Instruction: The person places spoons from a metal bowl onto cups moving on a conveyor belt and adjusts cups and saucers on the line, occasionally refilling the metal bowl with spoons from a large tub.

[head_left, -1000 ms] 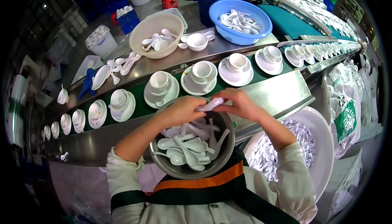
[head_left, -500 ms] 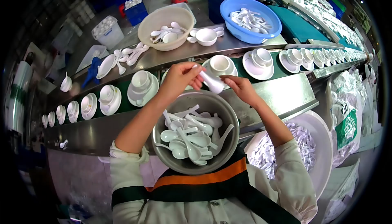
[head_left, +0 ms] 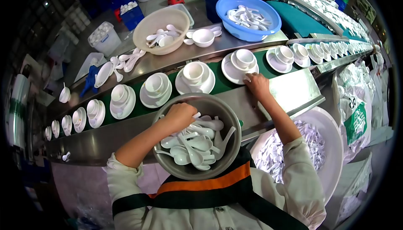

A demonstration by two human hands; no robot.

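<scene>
Green belt behind, white spoon jutting from closed left hand, right hand curled at saucer edge

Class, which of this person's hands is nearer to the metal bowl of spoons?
Left. The left hand is over the metal bowl, among its spoons; the right hand is farther off, at a saucer.

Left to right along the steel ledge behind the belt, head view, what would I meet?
Small white bowl, crumpled blue item, white oval dish, loose white spoons, cream plastic basin, white round bowl between spoons, light-blue plastic basin.
</scene>
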